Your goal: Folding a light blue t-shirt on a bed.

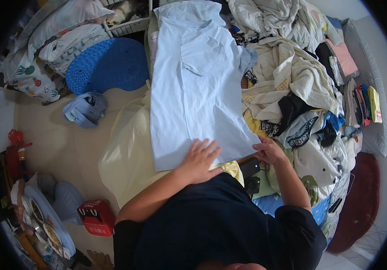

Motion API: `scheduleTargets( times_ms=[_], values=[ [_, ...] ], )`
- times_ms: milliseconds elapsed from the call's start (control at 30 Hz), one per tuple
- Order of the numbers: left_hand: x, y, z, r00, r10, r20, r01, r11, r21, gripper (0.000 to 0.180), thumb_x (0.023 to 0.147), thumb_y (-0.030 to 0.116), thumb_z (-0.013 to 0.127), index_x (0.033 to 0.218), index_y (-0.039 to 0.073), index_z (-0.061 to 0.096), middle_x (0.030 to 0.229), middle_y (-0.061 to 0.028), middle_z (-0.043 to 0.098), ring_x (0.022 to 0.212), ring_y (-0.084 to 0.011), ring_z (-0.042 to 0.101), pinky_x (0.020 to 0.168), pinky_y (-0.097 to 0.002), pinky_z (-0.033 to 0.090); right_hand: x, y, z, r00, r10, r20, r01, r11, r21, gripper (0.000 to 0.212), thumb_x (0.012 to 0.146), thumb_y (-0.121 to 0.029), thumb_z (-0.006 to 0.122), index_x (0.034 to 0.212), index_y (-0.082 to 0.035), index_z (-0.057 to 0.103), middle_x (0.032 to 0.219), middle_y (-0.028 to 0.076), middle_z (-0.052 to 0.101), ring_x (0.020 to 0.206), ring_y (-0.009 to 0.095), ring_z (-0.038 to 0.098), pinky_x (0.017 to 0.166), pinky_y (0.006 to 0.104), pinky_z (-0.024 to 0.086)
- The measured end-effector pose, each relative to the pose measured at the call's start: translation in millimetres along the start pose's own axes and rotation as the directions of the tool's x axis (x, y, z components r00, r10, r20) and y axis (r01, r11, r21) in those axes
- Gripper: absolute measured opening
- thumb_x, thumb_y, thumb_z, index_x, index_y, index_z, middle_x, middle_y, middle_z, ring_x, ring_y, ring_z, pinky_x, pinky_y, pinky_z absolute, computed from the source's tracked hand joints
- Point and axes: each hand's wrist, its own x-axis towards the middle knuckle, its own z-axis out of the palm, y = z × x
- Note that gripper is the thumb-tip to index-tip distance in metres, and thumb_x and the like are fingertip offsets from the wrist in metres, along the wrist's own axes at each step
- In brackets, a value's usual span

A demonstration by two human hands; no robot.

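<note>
Two hands of mine are on the pale blue shirt (pixel 193 108). My left hand (pixel 201 163) is open and flat on the fabric near the lower hem, at the lower centre of the frame, fingers spread. My right hand (pixel 271 151) is closed at the fingertips: thumb and fingers pinch the hem's corner, right of centre.

The shirt lies spread out with visible creases, from the upper centre of the frame to just below the middle; its neckline is toward the top edge and its hem toward my body. Yellow fabric (pixel 128 150) extends from beneath it, left of centre. A black phone (pixel 249 167) is located just below my right hand.

The right side of the frame contains a heap of mixed garments. Within it, a cream towel (pixel 292 74) lies at upper right and a black cloth (pixel 294 108) lies below that. A row of folded clothes (pixel 360 104) stands near the right edge, above a dark red cushion (pixel 357 202) at lower right.

A blue textured board (pixel 112 64) occupies the upper left. A grey-blue bag (pixel 84 109) rests on the floor near it. A red box (pixel 95 218) is positioned at lower left.
</note>
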Motion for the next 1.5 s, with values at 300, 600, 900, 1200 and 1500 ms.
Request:
scheduleTargets(
  times_ms=[300, 600, 900, 1200, 1500],
  values=[
    [21, 27, 20, 0.959, 0.091, 0.267, -0.096, 0.995, 0.003, 0.073, 0.083, 0.055, 0.054, 0.132, 0.001, 0.043, 0.137, -0.0188, 0.042, 0.125, -0.0353, 0.041, 0.103, -0.0474, 0.031, 3, -32, 91, 0.922, -0.379, 0.076, 0.375, 0.827, -0.419, 0.054, 0.074, -0.003, 0.058, 0.126, 0.004, 0.048, 0.106, 0.011, 0.062, 0.089, 0.016, 0.061, 0.078, 0.0294, 0.049],
    [1, 23, 50, 0.897, 0.010, 0.443, 0.131, 0.949, -0.286, 0.068, 0.088, 0.055, 0.047, 0.133, 0.003, 0.043, 0.131, -0.0207, 0.048, 0.122, -0.0345, 0.045, 0.105, -0.0404, 0.033, 43, 27, 196, 0.923, -0.217, 0.317, 0.332, 0.034, -0.943, 0.064, 0.076, -0.016, 0.053, 0.134, 0.005, 0.036, 0.087, 0.033, 0.060, 0.084, 0.045, 0.060, 0.079, 0.0483, 0.048],
    [-37, -24, -78, 0.898, 0.027, 0.439, 0.406, 0.334, -0.851, 0.030, 0.095, 0.021, 0.053, 0.116, 0.000, 0.057, 0.106, -0.0170, 0.064, 0.099, -0.0242, 0.062, 0.089, -0.0307, 0.046, 40, 28, 193, 0.896, -0.254, 0.363, 0.401, 0.116, -0.909, 0.066, 0.075, -0.014, 0.054, 0.133, 0.007, 0.034, 0.087, 0.031, 0.062, 0.081, 0.044, 0.062, 0.076, 0.0483, 0.050],
    [5, -50, -57, 0.757, -0.652, 0.042, 0.600, 0.668, -0.441, 0.053, 0.080, 0.030, 0.067, 0.121, 0.002, 0.047, 0.087, -0.0189, 0.064, 0.084, -0.0329, 0.063, 0.074, -0.0427, 0.049, 65, 20, 187, 0.836, -0.028, 0.548, 0.522, 0.349, -0.778, 0.061, 0.076, -0.017, 0.058, 0.129, 0.009, 0.039, 0.087, 0.022, 0.064, 0.082, 0.034, 0.064, 0.075, 0.0395, 0.051],
    [4, -38, -31, 0.860, -0.507, -0.063, 0.503, 0.862, -0.071, 0.061, 0.071, 0.021, 0.067, 0.127, 0.009, 0.044, 0.095, -0.0140, 0.058, 0.083, -0.0340, 0.060, 0.072, -0.0447, 0.049, 213, -86, -16, 0.765, -0.576, -0.288, 0.308, 0.720, -0.622, 0.026, 0.080, -0.010, 0.059, 0.104, -0.001, 0.067, 0.083, 0.004, 0.068, 0.067, 0.009, 0.057, 0.060, 0.0242, 0.048]
  ],
)
